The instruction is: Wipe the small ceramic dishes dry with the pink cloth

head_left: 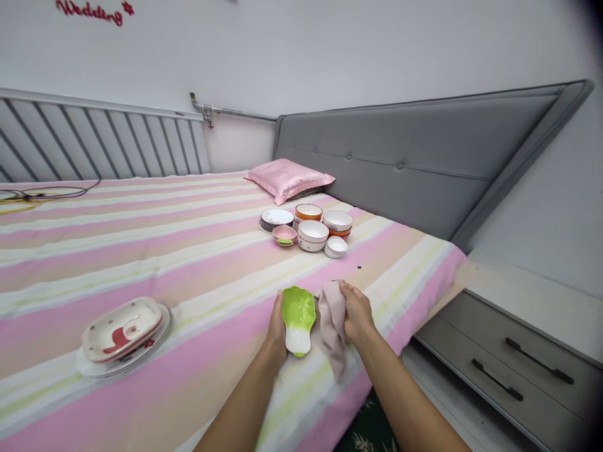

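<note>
My left hand (276, 331) grips a green and white leaf-shaped dish (298, 317) by its left edge, holding it just above the striped bed sheet. My right hand (357, 312) is closed on a pale pink cloth (332, 326) that hangs down beside the dish's right edge. Both hands are near the front right part of the bed.
A stack of oval plates with a red pattern (123, 333) lies at the left. Several bowls and small plates (311, 231) cluster farther back near a pink pillow (289, 178). A grey headboard (414, 163) runs along the right, with a grey drawer unit (513, 364) below.
</note>
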### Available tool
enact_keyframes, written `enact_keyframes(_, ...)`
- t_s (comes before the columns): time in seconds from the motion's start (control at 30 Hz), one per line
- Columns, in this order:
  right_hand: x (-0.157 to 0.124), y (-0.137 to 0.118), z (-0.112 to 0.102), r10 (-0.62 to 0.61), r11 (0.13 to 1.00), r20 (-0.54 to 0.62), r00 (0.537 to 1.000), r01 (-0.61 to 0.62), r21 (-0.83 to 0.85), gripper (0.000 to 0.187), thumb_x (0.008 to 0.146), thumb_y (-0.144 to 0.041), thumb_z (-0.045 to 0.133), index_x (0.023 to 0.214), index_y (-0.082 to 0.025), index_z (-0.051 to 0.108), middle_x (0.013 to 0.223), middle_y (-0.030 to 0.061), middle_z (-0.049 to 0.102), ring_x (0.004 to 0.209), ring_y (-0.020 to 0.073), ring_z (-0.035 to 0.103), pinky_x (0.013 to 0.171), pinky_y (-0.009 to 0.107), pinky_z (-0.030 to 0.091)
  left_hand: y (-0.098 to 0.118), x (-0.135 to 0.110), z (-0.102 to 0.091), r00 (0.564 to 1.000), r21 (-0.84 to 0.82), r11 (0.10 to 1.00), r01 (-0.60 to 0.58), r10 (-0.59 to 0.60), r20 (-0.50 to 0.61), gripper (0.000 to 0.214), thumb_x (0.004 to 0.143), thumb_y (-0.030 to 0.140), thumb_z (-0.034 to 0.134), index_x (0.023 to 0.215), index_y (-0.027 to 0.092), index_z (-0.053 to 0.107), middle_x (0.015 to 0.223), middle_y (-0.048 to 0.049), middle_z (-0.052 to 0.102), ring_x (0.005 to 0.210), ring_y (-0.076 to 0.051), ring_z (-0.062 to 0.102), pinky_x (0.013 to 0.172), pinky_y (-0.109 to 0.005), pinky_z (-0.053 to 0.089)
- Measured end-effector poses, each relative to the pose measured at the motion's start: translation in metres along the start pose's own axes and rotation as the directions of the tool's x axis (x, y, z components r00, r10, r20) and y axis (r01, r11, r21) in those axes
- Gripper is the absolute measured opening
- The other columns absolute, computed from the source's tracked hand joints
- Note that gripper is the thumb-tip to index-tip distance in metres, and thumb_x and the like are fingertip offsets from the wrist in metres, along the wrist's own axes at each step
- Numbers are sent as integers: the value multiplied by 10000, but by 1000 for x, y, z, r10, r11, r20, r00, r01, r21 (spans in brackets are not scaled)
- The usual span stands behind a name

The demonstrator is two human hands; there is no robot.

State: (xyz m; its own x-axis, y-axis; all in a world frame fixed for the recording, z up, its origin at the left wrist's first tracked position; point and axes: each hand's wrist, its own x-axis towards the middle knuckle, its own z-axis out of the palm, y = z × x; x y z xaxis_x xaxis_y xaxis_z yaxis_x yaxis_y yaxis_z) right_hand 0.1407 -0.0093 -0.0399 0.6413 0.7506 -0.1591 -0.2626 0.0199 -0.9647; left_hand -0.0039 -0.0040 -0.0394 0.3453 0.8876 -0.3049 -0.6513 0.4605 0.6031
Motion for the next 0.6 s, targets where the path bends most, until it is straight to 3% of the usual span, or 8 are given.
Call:
enact_keyframes(0.13, -21, 3, 29, -128, 981, -70, 989, 116, -155, 312, 714, -380, 519, 945, -172, 549, 841, 49, 652, 838, 207, 599, 762, 328, 458, 2, 2, -5, 996, 17, 997, 70, -69, -55, 478, 753, 545, 493, 955, 131, 622, 823, -91, 691, 733, -236, 657, 677, -332, 510)
enact_keyframes(0.17, -28, 7, 35, -180, 961, -27, 983, 170, -217, 299, 732, -347, 509, 971, -174, 560, 878, 58, 656, 866, 217, 596, 801, 346, 440, 1, 4, -7, 996, 13, 997, 73, -72, -58, 469, 760, 533, 492, 964, 131, 622, 829, -90, 692, 744, -236, 658, 687, -331, 510)
enact_keyframes(0.23, -42, 18, 46, -338, 751, 285, 897, 440, -492, 352, 810, -262, 389, 1128, -184, 517, 1083, 81, 618, 978, 226, 573, 868, 376, 406, 0, 9, -12, 997, -14, 998, 59, -60, -45, 426, 784, 482, 488, 989, 131, 618, 879, -91, 691, 804, -231, 653, 734, -320, 501)
enact_keyframes(0.3, -54, 29, 52, -305, 529, 504, 808, 584, -616, 443, 813, -172, 346, 1244, -160, 449, 1281, 104, 490, 1180, 236, 444, 949, 382, 352, -2, 14, -16, 998, -38, 998, 51, -52, -30, 390, 800, 433, 484, 1012, 132, 613, 944, -93, 683, 882, -219, 638, 794, -300, 481)
enact_keyframes(0.4, -62, 40, 52, -212, 318, 633, 745, 665, -676, 545, 791, -105, 345, 1335, -71, 326, 1398, 126, 324, 1304, 213, 259, 1051, 361, 232, -5, 18, -22, 998, -39, 998, 57, -58, -32, 380, 797, 420, 492, 1014, 132, 610, 976, -95, 675, 931, -210, 621, 842, -293, 456)
enact_keyframes(0.6, -68, 31, 38, -8, 209, 729, 684, 714, -668, 561, 795, -102, 328, 1354, -90, 292, 1394, 120, 331, 1274, 196, 327, 1029, 348, 269, -8, 19, -26, 1000, -26, 999, 31, -31, -3, 324, 773, 422, 520, 913, 151, 630, 790, -65, 689, 804, -200, 641, 813, -306, 456)
